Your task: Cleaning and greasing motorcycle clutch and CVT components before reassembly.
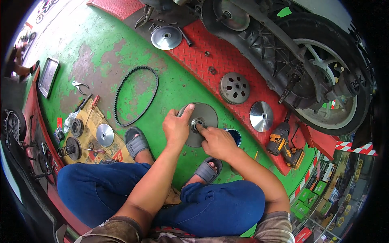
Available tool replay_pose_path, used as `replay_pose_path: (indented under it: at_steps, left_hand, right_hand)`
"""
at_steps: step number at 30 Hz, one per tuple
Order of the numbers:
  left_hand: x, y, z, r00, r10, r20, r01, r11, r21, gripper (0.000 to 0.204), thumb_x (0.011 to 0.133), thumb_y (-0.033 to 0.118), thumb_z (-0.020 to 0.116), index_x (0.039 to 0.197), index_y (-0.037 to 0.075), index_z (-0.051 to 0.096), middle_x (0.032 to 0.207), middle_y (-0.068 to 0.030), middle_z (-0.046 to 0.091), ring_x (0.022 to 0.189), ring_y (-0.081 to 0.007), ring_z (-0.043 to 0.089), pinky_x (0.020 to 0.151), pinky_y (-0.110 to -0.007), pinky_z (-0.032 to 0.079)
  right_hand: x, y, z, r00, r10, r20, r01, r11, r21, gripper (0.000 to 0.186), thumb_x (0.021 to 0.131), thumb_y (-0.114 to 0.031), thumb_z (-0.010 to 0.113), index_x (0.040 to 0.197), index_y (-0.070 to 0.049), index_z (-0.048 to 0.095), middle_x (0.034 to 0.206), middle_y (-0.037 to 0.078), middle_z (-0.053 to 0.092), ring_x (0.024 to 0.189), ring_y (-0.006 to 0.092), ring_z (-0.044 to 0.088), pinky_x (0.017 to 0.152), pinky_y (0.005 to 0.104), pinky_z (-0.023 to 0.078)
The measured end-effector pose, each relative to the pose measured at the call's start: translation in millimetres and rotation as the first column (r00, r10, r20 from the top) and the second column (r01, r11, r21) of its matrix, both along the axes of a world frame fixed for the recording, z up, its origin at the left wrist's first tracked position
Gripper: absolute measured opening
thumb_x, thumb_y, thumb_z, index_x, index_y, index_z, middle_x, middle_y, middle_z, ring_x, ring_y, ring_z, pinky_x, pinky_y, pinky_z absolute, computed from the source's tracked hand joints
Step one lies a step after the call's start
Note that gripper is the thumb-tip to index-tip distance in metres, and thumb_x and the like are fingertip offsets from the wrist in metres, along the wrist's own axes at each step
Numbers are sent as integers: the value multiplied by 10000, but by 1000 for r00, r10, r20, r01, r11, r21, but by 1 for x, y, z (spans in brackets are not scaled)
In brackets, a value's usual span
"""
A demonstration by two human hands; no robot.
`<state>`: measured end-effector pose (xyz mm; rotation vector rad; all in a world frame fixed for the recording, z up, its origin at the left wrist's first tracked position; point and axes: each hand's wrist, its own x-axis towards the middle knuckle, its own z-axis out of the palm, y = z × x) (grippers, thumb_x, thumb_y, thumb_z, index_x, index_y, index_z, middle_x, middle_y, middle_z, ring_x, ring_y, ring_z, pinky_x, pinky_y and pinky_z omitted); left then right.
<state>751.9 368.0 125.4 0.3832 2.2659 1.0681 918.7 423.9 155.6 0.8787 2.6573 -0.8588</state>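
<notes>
Some green floor [174, 87] separates the metal pulley [207, 115] from the toothed belt [116, 103] on its left; a red tread-plate platform [227, 60] lies to its right. My left fingers [187, 112] grip the metal pulley; my right fingers [206, 131] touch its hub, grip unclear. Beyond stands a scooter tyre [306, 25].

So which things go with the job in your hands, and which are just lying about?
Likely the job:
- grey disc, held in the left hand, right hand's finger at its hub
- belt
- slotted drum
- drill

Probably just lying about:
- green boxes
- tray, off to the left
</notes>
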Motion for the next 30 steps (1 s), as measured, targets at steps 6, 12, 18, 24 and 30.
replay_pose_path:
  at_steps: [6, 12, 18, 24, 30]
  left_hand:
    - [0, 2, 0, 1000, -3, -1, 3, 997, 74, 698, 847, 637, 795, 852, -54, 694, 789, -221, 711, 760, -335, 696, 746, -466, 537]
    - [0, 1, 2, 1000, -5, 18, 3, 992, 123, 693, 856, 631, 794, 838, -54, 692, 755, -194, 700, 729, -284, 680, 712, -442, 537]
    - [1, 1, -6, 997, 21, 78, -34, 984, 174, 678, 869, 619, 795, 828, -49, 687, 719, -149, 680, 703, -231, 650, 680, -417, 528]
    - [2, 4, -9, 986, 68, 152, -100, 972, 215, 639, 885, 591, 806, 743, -5, 624, 673, -67, 605, 664, -150, 551, 617, -365, 480]
    - [-1, 5, -14, 971, 102, 215, -155, 956, 248, 619, 903, 563, 808, 701, 24, 582, 661, -26, 545, 651, -121, 482, 584, -346, 438]
  right_hand:
    - [11, 1, 1, 990, -75, -122, 70, 997, -44, 575, 853, -127, 606, 1427, -94, 631, 979, 173, 665, 906, 388, 682, 808, 514, 558]
    - [18, 11, 14, 967, -51, -251, 55, 998, 9, 452, 864, -133, 643, 1312, -91, 692, 954, 149, 655, 892, 384, 684, 795, 512, 569]
    - [23, 16, 17, 917, -116, -383, 136, 990, 24, 419, 847, -90, 658, 1260, -65, 719, 945, 151, 637, 850, 378, 672, 757, 494, 558]
    - [23, 7, 10, 936, -68, -347, 97, 993, 68, 519, 849, -68, 642, 1367, -55, 667, 896, 144, 599, 823, 360, 645, 741, 476, 541]
    - [18, 9, 16, 978, -19, -210, 36, 996, 78, 565, 878, -142, 650, 1441, -107, 621, 988, 138, 639, 933, 360, 675, 842, 482, 552]
